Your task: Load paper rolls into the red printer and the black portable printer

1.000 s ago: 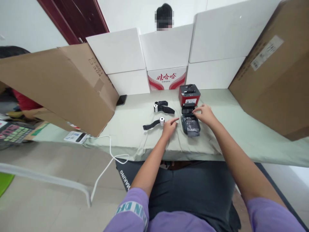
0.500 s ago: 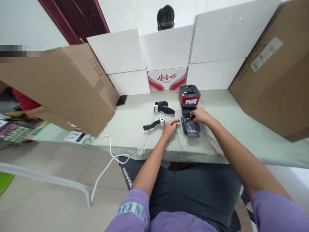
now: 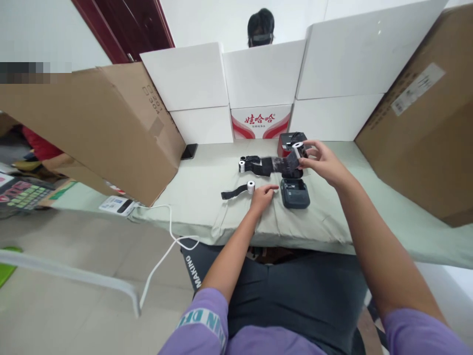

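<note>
My right hand (image 3: 322, 162) is raised above the table, pinched on a small paper roll (image 3: 297, 148) whose dark strip trails left. Below it lies a dark grey printer (image 3: 294, 193) on the green cloth. My left hand (image 3: 263, 195) rests on the cloth just left of the printer, index finger stretched toward it, holding nothing. A white roll with a black strip (image 3: 239, 190) lies beside that hand. Another roll with a dark strip (image 3: 248, 164) lies farther back. A red printer (image 3: 286, 143) stands behind, partly hidden by the lifted roll.
White boxes (image 3: 263, 74) wall the back of the table (image 3: 207, 207); a person's head shows above them. Big cardboard boxes stand at left (image 3: 92, 128) and right (image 3: 424, 118). A phone (image 3: 189, 151) lies at back left. A white cable (image 3: 166, 236) hangs off the front edge.
My right hand has lifted a roll with its dark strip out of the dark grey printer and raised it toward the red printer. The grey printer's lid now looks closed. My left hand has stayed put.
</note>
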Tool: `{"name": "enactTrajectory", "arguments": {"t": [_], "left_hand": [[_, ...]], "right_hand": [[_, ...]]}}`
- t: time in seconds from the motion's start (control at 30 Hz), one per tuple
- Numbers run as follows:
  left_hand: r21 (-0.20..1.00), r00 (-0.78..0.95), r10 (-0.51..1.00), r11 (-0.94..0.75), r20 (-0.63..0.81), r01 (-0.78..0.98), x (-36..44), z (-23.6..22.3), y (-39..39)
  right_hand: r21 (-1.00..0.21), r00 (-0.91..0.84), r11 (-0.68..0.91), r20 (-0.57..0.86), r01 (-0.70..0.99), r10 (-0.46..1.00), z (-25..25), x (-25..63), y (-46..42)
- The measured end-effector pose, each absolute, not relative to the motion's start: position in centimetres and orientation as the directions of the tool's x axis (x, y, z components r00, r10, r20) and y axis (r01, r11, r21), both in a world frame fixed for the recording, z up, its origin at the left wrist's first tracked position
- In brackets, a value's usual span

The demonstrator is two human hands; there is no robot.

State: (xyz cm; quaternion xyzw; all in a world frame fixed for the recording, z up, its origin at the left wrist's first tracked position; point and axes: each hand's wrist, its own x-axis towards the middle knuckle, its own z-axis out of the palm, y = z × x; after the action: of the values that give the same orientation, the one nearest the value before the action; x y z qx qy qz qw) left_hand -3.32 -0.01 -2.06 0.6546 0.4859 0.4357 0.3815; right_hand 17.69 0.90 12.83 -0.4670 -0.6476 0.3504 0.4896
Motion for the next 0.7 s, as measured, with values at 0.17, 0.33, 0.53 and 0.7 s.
{"name": "enactTrajectory", "arguments": {"t": [0.17,0.33,0.53,0.7], "left_hand": [[0.932,0.129,0.983,-0.169,0.134,0.321,-3.2,-1.9,-0.2],[0.924,0.158,0.97,-0.225,0.183,0.309,-3.2,-2.3,0.2],[0.913,0.182,0.966,-0.236,0.183,0.334,-3.3,-2.4,0.4],[0.87,0.159,0.979,-0.186,0.126,0.457,-3.4,-2.0,0.4]], "right_hand": [[-0.943,-0.185,0.27,0.236,0.192,0.954,14.0,12.7,1.1],[-0.863,-0.229,0.28,0.198,0.42,0.953,13.4,8.0,3.8],[-0.702,-0.283,0.355,0.223,0.618,0.933,10.5,3.8,7.2],[-0.512,-0.339,0.428,0.262,0.745,0.903,7.1,2.9,7.7]]}}
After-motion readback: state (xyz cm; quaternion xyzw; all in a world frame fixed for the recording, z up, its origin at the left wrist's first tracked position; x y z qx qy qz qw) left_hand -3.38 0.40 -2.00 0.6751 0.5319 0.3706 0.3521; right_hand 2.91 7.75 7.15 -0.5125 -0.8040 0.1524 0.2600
